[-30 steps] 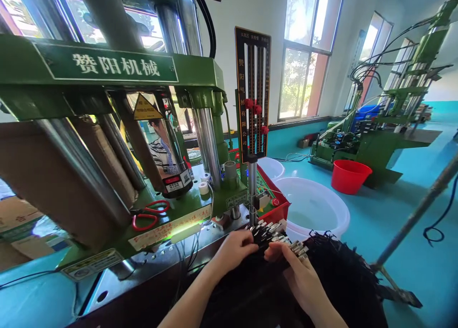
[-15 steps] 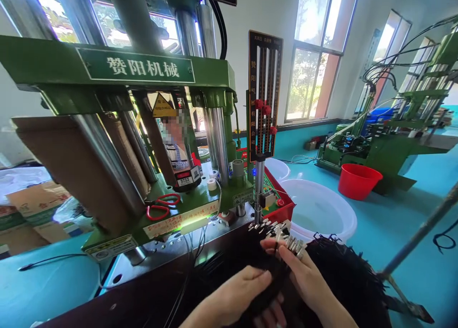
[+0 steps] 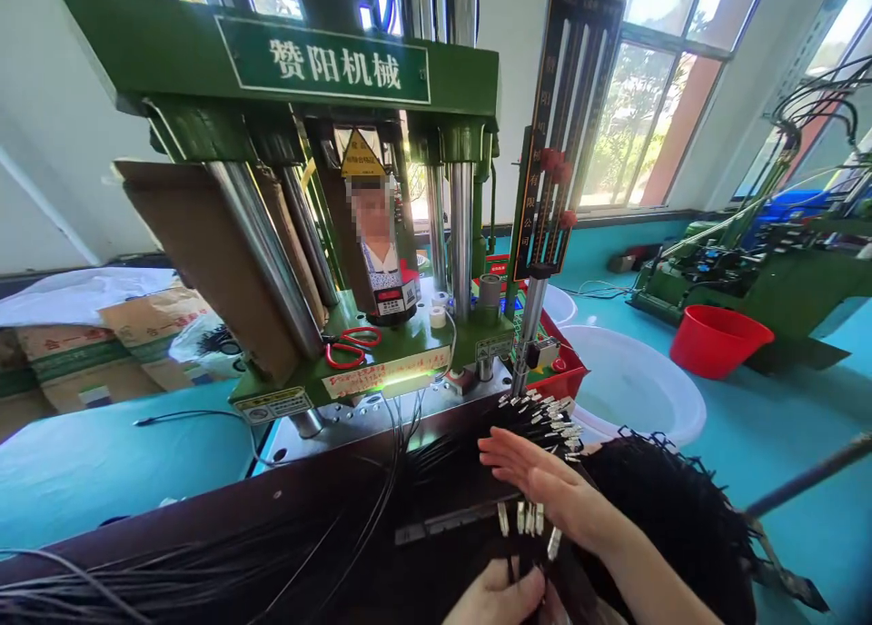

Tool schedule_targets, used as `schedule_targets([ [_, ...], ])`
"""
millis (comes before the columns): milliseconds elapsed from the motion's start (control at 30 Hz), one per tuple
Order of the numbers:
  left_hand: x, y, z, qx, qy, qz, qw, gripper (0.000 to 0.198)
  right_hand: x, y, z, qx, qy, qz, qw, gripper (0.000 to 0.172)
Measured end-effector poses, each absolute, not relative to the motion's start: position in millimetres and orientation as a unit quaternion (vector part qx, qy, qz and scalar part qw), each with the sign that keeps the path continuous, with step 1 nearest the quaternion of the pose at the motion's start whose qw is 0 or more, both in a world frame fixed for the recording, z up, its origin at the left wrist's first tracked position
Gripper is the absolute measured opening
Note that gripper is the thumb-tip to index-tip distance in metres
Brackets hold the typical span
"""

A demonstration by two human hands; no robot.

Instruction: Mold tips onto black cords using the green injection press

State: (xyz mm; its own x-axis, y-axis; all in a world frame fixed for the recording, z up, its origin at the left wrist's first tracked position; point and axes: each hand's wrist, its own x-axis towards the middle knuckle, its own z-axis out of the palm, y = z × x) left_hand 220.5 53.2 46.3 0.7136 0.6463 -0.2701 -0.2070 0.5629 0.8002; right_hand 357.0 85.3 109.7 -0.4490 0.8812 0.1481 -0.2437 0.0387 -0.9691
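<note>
My left hand (image 3: 500, 596) is at the bottom of the view, closed round thin black cables whose silver plug ends (image 3: 530, 519) stick up above the fingers. Just above, my right hand (image 3: 565, 493) reaches in from the right with fingers stretched out to the left and nothing gripped. Its fingertips are over a dark heap of black cables, with a pile of silver-ended plugs (image 3: 545, 416) right behind. A narrow dark bar (image 3: 442, 523) lies on the bench left of the plugs. The lower part of my left hand is cut off by the frame.
A green press (image 3: 463, 89) stands in front, with red-handled scissors (image 3: 354, 348) on its bed. More black cables (image 3: 674, 507) are heaped at right. Behind them are a white tub (image 3: 630, 357) and a red bucket (image 3: 718, 342). Loose cables (image 3: 82, 575) run along the left.
My right hand has let go of the plug ends and opened flat. My left hand has moved lower and now grips a few plugged cables. The camera view has shifted right to left.
</note>
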Motion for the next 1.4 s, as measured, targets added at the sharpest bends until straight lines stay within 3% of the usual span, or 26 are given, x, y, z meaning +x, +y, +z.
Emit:
schedule_targets([
  [67, 224, 56, 44, 0.392, 0.273, 0.245, 0.844, 0.052, 362, 92, 128, -0.308, -0.697, 0.561, 0.323, 0.044],
  [167, 231, 62, 42, 0.39, 0.29, 0.269, 0.831, 0.054, 359, 93, 146, -0.314, -0.796, 0.485, 0.179, 0.051],
  [300, 241, 64, 41, 0.371, 0.323, 0.314, 0.812, 0.05, 350, 90, 139, -0.309, -0.811, 0.47, 0.16, 0.054],
  [433, 233, 63, 45, 0.33, 0.331, 0.342, 0.815, 0.046, 357, 94, 109, -0.421, -0.721, 0.471, 0.284, 0.045],
  [500, 223, 67, 50, 0.28, 0.343, 0.39, 0.808, 0.047, 366, 94, 95, -0.519, -0.72, 0.364, 0.283, 0.036],
  [600, 207, 74, 58, 0.215, 0.364, 0.457, 0.783, 0.048, 377, 88, 79, -0.555, -0.803, 0.149, 0.158, 0.024],
  [667, 202, 77, 60, 0.196, 0.374, 0.47, 0.775, 0.049, 379, 81, 72, -0.519, -0.847, 0.049, 0.105, 0.03],
  [733, 200, 77, 60, 0.183, 0.381, 0.473, 0.773, 0.05, 381, 76, 66, -0.503, -0.858, -0.037, 0.1, 0.038],
  [800, 199, 75, 60, 0.175, 0.381, 0.476, 0.773, 0.05, 382, 73, 61, -0.517, -0.844, -0.097, 0.103, 0.036],
  [933, 198, 70, 59, 0.18, 0.37, 0.48, 0.775, 0.049, 384, 75, 56, -0.554, -0.823, -0.093, 0.087, 0.017],
  [1167, 206, 72, 38, 0.258, 0.408, 0.454, 0.749, 0.056, 371, 87, 67, -0.516, -0.856, -0.033, 0.031, 0.024],
  [1400, 206, 77, 28, 0.287, 0.419, 0.474, 0.719, 0.056, 408, 64, 118, -0.546, -0.834, 0.069, -0.035, 0.025],
])
